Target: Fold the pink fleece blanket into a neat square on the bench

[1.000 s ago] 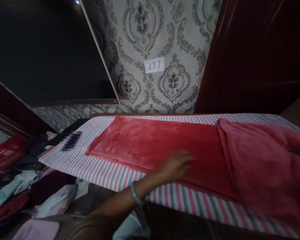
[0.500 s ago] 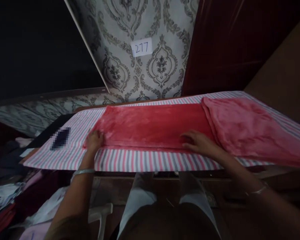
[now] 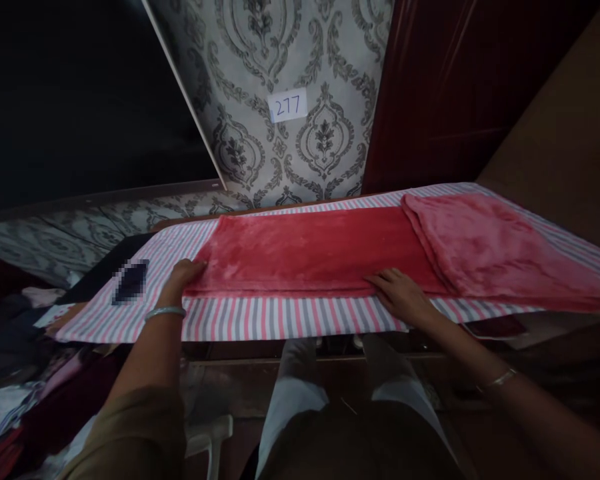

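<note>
A plush red blanket [image 3: 305, 250] lies in a long folded strip, its right part doubled over into a thicker, paler pink section [image 3: 490, 250]. At the strip's left end, my left hand [image 3: 185, 277] has its fingers closed on the edge. My right hand [image 3: 400, 293] rests on the front edge, right of the middle, fingers extended and lying on the fabric. Beneath the blanket is a striped cloth [image 3: 275, 319] in pink, grey and white.
A dark pixelated object [image 3: 130, 281] lies on the cloth at left. Behind stand a large black screen [image 3: 80, 100] and a patterned wall with a paper marked 277 [image 3: 287, 105]. Piled clothes [image 3: 45, 407] and a pale plastic chair part [image 3: 213, 437] are below left.
My left hand has shifted slightly and now closes on the blanket's left edge, which looks straighter. My right hand has come down flatter on the front edge. The camera view shifted a little.
</note>
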`<state>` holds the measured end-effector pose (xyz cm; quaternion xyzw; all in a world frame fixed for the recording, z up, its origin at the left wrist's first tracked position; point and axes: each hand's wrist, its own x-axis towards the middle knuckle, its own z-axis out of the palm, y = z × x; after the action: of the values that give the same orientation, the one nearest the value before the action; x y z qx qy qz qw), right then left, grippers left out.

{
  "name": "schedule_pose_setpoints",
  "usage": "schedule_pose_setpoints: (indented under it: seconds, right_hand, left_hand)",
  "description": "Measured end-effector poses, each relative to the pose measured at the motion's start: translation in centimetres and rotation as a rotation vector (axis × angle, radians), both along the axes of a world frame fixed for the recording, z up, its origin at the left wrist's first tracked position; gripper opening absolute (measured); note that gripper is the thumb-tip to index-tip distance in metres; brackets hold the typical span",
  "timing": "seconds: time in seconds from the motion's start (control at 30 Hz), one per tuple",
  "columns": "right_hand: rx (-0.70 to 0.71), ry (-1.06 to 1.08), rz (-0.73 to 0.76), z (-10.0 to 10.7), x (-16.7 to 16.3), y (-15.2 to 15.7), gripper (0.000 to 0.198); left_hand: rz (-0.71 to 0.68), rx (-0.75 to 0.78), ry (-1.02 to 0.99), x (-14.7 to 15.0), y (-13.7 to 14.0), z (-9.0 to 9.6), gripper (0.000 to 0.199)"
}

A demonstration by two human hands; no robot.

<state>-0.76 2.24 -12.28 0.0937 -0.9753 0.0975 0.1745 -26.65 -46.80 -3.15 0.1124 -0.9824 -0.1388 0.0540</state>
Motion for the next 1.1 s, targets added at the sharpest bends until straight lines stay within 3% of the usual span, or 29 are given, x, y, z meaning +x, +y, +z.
schedule_pose_setpoints:
  seconds: [0.13,0.3,0.53,0.67,0.83,0.97,1.1]
  right_hand:
    - [-0.101,-0.010,0.041,-0.4,-0.5,0.6,0.037]
    - [-0.088,0.128,0.069,-1.2,-0.7,0.2,0.032]
    - [-0.052,0.249,0.117,-1.0,-0.2,-0.4,0.029]
    - [-0.005,0.341,0.131,-0.9,0.3,-0.4,0.027]
    - [0.014,0.374,0.108,-1.1,0.5,-0.7,0.026]
    - [0.017,0.326,0.109,-1.1,-0.4,-2.0,0.030]
    - [0.037,0.303,0.155,-1.2,-1.8,-4.1,0.033]
  left_hand:
    - [-0.006,-0.022,-0.051,0.5,-0.7,0.6,0.033]
    - [-0.010,-0.026,0.059,1.6,-2.5,0.6,0.035]
    - [0.015,0.087,-0.004,1.7,-3.0,-1.8,0.030]
    - [-0.018,0.181,-0.028,1.7,-3.6,-1.5,0.020]
    - [-0.050,0.342,-0.055,2.7,-4.3,-1.1,0.027]
    - [-0.073,0.463,-0.120,3.6,-4.5,-1.2,0.034]
    - [-0.050,0.532,-0.142,4.1,-4.9,-1.6,0.028]
